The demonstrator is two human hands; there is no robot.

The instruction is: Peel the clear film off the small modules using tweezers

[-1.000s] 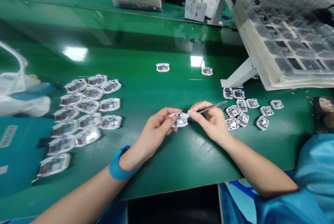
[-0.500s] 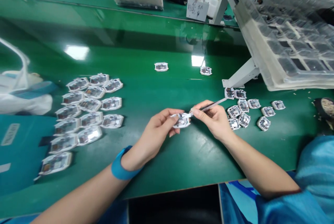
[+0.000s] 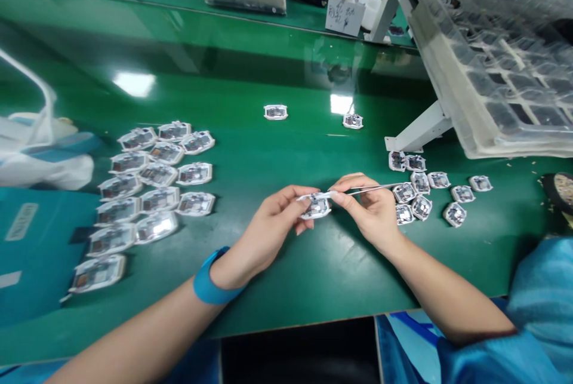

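Note:
My left hand (image 3: 280, 220), a blue band round its wrist, is closed on a small white electronic housing (image 3: 316, 207), thumb on top and fingers beneath. The housing has bevelled corners, with circuit parts showing inside. Thin metal tweezers (image 3: 388, 186) lie across my right hand (image 3: 364, 208), whose thumb and index finger pinch close to the housing's upper right corner. The back of the tweezers points right, over the nearby housings. My fingertips hide their tips, and a small white bit shows there.
Similar housings (image 3: 159, 174) stand in rows on the left, beside a teal folder (image 3: 38, 246). Several more (image 3: 421, 183) lie on the right, below a raised clear tray (image 3: 505, 91) on a white bracket (image 3: 423, 127). Two others (image 3: 275, 112) sit farther back. Another person's blue sleeve (image 3: 544, 288) shows at right.
The tweezers have turned from slanting up to the right to lying nearly level and edge-on. Both hands keep their hold near the housing, and the view has shifted slightly.

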